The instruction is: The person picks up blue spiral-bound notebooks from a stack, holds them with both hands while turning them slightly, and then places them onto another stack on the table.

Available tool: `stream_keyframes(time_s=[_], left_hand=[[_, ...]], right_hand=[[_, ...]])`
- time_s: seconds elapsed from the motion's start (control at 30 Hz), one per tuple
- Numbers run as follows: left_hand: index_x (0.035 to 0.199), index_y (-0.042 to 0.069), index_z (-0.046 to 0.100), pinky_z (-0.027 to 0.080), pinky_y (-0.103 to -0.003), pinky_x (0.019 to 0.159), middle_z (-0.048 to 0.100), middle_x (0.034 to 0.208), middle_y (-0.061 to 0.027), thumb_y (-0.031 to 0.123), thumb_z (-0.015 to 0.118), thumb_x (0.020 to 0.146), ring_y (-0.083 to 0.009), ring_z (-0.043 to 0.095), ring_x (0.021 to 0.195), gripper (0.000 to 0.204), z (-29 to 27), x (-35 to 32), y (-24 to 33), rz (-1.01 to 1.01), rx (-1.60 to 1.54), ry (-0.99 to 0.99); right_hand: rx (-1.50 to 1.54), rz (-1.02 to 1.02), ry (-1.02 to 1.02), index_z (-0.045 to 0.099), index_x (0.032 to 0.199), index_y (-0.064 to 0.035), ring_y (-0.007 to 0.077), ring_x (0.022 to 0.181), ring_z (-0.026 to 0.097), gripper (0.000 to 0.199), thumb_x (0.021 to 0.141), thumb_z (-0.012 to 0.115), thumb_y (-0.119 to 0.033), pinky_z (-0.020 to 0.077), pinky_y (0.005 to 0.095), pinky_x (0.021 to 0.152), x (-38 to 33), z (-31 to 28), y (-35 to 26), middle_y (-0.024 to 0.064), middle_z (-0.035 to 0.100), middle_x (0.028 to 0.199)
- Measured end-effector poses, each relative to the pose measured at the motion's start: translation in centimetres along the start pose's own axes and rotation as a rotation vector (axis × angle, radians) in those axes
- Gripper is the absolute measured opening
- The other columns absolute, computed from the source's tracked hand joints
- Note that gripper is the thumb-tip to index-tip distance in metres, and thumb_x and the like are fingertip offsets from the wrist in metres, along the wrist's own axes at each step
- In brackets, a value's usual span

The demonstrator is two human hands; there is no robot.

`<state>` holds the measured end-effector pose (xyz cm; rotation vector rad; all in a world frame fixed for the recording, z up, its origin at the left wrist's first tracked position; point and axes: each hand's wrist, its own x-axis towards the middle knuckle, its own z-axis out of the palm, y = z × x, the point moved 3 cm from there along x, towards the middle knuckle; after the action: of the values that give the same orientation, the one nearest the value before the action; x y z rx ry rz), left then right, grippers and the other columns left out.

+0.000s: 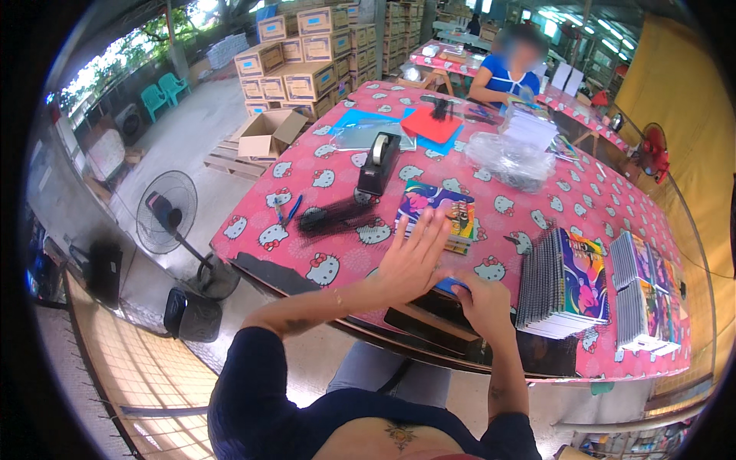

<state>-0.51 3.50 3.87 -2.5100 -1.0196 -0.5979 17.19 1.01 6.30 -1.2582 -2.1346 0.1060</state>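
A colourful notebook [460, 222] lies on the pink patterned tablecloth in front of me. My left hand [414, 257] rests on its near left part with the fingers stretched out flat. Just to the right and nearer, my right hand [484, 300] is closed, its fingers curled at a small blue thing [448, 284] by the notebook's near edge. What that blue thing is stays mostly hidden by the hands. Left of the notebook lies a loose bundle of thin black wires [335, 219], with blue-handled pliers [292, 209] beside it. Behind the bundle stands a black tape dispenser [379, 169].
Stacks of spiral-bound notebooks [562, 284] stand at right, with more stacks [644, 295] beyond. Clear plastic wrap [510, 161] and a red sheet [429, 124] lie farther back. A person [512, 73] sits across the table. Cardboard boxes [307, 80] and a standing fan [170, 211] are left.
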Motion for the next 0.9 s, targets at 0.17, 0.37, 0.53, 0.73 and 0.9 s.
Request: stream_keyframes(time_s=[0.17,0.37,0.53,0.73,0.9], left_hand=[[0.148,-0.004,0.035,0.03,-0.059,0.111,0.039,0.153,-0.0229,0.052,0.06,0.09,-0.0361,0.036,0.143,0.084,1.0,-2.0,2.5,0.113,0.083,-0.065],[0.146,-0.004,0.038,0.032,-0.057,0.112,0.042,0.151,-0.0223,0.054,0.057,0.091,-0.0338,0.039,0.141,0.082,0.9,-3.2,3.5,0.2,-0.053,-0.089],[0.148,0.0,0.04,0.03,-0.056,0.113,0.042,0.151,-0.0196,0.057,0.055,0.092,-0.0329,0.038,0.142,0.082,-2.2,2.2,1.7,0.099,0.11,0.041],[0.148,-0.003,0.039,0.029,-0.06,0.113,0.044,0.149,-0.0225,0.056,0.055,0.092,-0.034,0.04,0.141,0.083,-1.4,2.5,3.6,0.082,0.041,-0.1],[0.148,-0.003,0.039,0.023,-0.06,0.116,0.041,0.151,-0.0239,0.057,0.05,0.096,-0.0357,0.037,0.143,0.081,3.1,-4.1,5.6,0.391,-0.233,0.04]], right_hand=[[-0.1,0.132,-0.061,0.062,0.125,-0.0109,0.039,0.073,0.067,0.041,0.086,0.073,-0.018,0.0507,0.0442,0.066,-0.3,-0.7,0.2,0.0171,0.069,0.083],[0.026,-0.031,0.178,0.053,0.133,-0.0057,0.0295,0.093,0.068,0.055,0.083,0.076,-0.01,0.0525,0.0404,0.081,-1.9,-2.5,-0.2,0.017,0.068,0.106],[0.76,0.466,0.285,0.052,0.13,-0.0039,0.0188,0.101,0.064,0.052,0.084,0.077,-0.002,0.0511,0.0332,0.09,-6.9,1.3,5.5,0.0108,0.065,0.114],[0.688,0.387,0.329,0.052,0.119,-0.0048,0.0141,0.093,0.059,0.041,0.086,0.077,-0.003,0.0494,0.029,0.083,-6.7,2.9,5.4,0.0061,0.061,0.102],[0.932,0.381,0.193,0.051,0.117,-0.0055,0.0116,0.092,0.056,0.036,0.089,0.073,-0.003,0.0467,0.0263,0.081,-6.9,4.5,7.0,0.0043,0.059,0.103]])
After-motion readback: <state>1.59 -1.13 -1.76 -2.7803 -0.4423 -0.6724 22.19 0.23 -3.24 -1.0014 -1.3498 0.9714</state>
